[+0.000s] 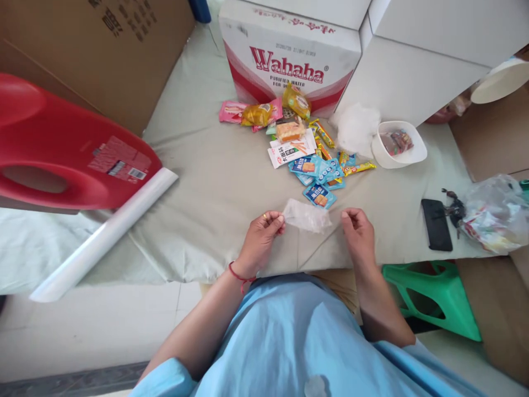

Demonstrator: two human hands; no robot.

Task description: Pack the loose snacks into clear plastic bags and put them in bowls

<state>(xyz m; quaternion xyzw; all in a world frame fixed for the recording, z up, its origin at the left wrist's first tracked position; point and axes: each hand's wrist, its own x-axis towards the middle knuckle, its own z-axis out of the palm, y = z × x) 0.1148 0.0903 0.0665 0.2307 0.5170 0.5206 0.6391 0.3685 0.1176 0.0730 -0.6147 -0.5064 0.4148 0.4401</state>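
Observation:
My left hand (264, 234) pinches the left edge of a small clear plastic bag (306, 216) that lies on the pale cloth-covered table (206, 182). My right hand (357, 231) is just right of the bag, fingers curled, its thumb and forefinger near the bag's right end; whether it touches the bag is unclear. Just beyond the bag lies a pile of small snack packets (308, 151), blue, yellow, pink and white.
A white bowl (399, 146) with wrapped sweets and a white fluffy wad (355, 128) sit right of the pile. A Wahaha carton (289, 55), a red plastic stool (61, 149), a clear film roll (103, 237), a black phone (437, 224), a plastic bag (496, 212), a green stool (433, 295).

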